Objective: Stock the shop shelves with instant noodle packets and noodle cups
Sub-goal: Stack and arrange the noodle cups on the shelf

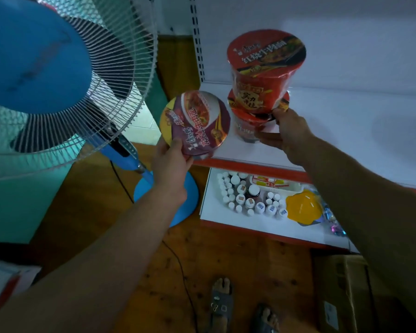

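Two red noodle cups stand stacked on the white upper shelf (334,131), near its front left corner. The top red cup (264,75) sits upright on the lid of the bottom red cup (250,128). The right hand (286,133) reaches in from the right, and its grip is closed around the bottom red cup, with the thumb up at the rim where the two cups meet and the fingers curled round the lower side. Just left of the stack, the left hand (171,164) holds a purple noodle cup (197,123) in the air at the shelf's front left edge. The cup is tilted so its round printed lid faces the camera, and the grip pinches it at the lower rim, thumb on the lid. Under the upper shelf, a lower shelf (211,212) carries a cluster of small white-capped bottles (247,195) and a yellow object (303,207) to their right. A blue standing fan (46,80) fills the left side, its base on the wooden floor (226,255). A cardboard box (341,284) sits at the lower right, and the person's sandalled feet (222,301) show at the bottom.
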